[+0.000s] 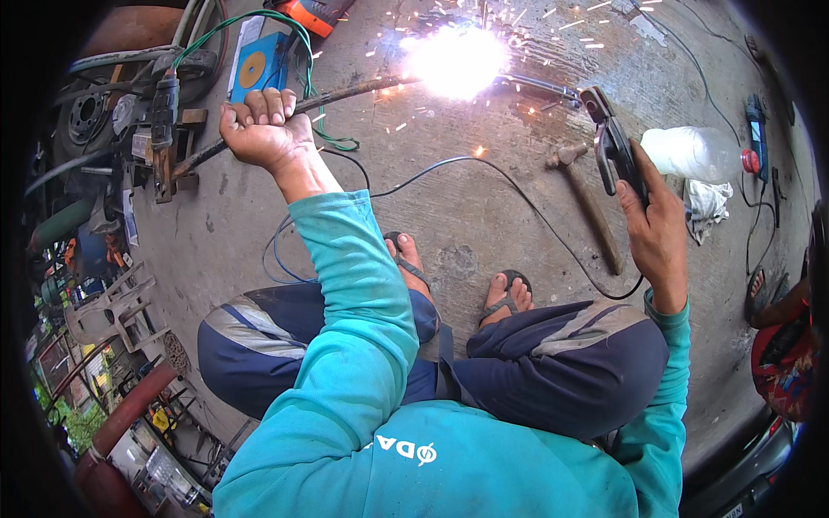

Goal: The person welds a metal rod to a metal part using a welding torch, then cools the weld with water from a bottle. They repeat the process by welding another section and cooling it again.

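Note:
My left hand [275,142] is closed around a dark metal rod [350,91], which slants up to the right into a blinding white welding arc [458,60]. In my right hand [658,229] is a black electrode holder [615,142], and a thin welding electrode [544,85] reaches left from its jaws to the arc. Glare hides the spot where the rod and electrode meet. By the rod's lower left end is a clamp [164,112] with green cable [203,36]; I cannot tell whether it grips the rod.
Sparks scatter over the concrete floor [466,203]. A hammer [594,216], a clear red-capped bottle [699,154], a white rag [708,203] and a blue power tool [756,138] lie right. A dark cable [518,186] crosses before my feet. Another person [781,354] is at the right edge.

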`<state>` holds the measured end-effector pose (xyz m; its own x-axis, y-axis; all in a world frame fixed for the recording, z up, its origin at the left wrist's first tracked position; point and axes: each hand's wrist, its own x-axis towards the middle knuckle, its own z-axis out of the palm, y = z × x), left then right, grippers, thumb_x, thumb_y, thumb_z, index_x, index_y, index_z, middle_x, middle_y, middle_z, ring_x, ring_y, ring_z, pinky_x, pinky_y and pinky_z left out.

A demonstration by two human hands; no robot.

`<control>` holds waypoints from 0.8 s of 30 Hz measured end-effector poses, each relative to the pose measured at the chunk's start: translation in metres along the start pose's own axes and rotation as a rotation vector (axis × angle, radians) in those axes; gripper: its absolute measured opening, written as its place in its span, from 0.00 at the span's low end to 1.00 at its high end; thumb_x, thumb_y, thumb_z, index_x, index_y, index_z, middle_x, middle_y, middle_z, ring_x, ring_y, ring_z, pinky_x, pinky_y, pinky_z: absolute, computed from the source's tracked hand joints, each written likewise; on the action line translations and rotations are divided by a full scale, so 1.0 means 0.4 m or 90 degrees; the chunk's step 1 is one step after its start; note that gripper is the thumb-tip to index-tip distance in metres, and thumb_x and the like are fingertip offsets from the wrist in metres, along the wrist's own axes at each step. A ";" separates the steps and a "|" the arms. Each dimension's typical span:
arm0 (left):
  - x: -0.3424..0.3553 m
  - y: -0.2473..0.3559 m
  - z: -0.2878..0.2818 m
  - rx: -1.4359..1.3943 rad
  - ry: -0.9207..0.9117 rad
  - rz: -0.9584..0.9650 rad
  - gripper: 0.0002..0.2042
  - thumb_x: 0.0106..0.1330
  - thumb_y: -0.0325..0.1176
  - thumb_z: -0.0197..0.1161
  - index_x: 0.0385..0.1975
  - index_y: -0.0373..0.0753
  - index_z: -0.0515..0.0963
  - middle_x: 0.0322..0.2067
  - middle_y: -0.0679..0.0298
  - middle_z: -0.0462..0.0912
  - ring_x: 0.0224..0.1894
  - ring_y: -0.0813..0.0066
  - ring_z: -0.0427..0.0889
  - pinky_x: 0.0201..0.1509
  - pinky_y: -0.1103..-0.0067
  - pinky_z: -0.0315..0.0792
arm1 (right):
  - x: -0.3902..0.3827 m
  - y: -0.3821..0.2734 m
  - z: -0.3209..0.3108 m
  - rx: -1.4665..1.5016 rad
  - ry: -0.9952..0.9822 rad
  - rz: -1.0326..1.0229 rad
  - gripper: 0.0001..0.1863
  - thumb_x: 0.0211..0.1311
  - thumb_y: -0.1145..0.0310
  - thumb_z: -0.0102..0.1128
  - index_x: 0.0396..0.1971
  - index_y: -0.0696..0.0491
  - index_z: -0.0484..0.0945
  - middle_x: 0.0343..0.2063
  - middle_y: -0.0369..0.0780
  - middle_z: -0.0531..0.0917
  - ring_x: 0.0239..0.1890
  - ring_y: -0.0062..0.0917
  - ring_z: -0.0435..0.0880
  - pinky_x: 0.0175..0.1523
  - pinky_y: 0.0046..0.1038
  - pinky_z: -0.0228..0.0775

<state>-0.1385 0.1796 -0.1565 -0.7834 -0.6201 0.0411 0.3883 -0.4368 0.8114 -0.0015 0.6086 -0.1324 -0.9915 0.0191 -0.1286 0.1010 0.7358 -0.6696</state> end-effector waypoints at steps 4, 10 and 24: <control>0.004 0.000 -0.005 -0.013 -0.014 -0.008 0.21 0.72 0.41 0.43 0.13 0.51 0.51 0.10 0.72 0.52 0.11 0.78 0.50 0.21 0.77 0.53 | 0.000 0.002 0.005 0.019 0.004 -0.003 0.28 0.74 0.67 0.60 0.71 0.53 0.70 0.51 0.52 0.86 0.51 0.32 0.86 0.56 0.31 0.75; 0.004 -0.002 -0.007 -0.005 -0.021 0.004 0.21 0.73 0.41 0.42 0.13 0.51 0.52 0.10 0.72 0.51 0.11 0.78 0.51 0.20 0.77 0.54 | 0.002 0.001 0.007 0.029 0.006 0.011 0.27 0.73 0.67 0.60 0.70 0.53 0.71 0.48 0.51 0.87 0.49 0.32 0.87 0.55 0.31 0.76; 0.009 -0.006 -0.017 -0.028 -0.052 -0.001 0.21 0.73 0.43 0.42 0.14 0.52 0.56 0.10 0.74 0.53 0.10 0.80 0.53 0.17 0.80 0.52 | 0.010 0.006 0.011 -0.001 0.005 -0.013 0.27 0.73 0.69 0.60 0.70 0.55 0.70 0.48 0.50 0.87 0.48 0.31 0.86 0.55 0.31 0.75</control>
<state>-0.1388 0.1740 -0.1621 -0.8205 -0.5649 0.0881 0.4062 -0.4675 0.7852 -0.0050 0.6072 -0.1378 -0.9940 0.0094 -0.1093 0.0807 0.7374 -0.6706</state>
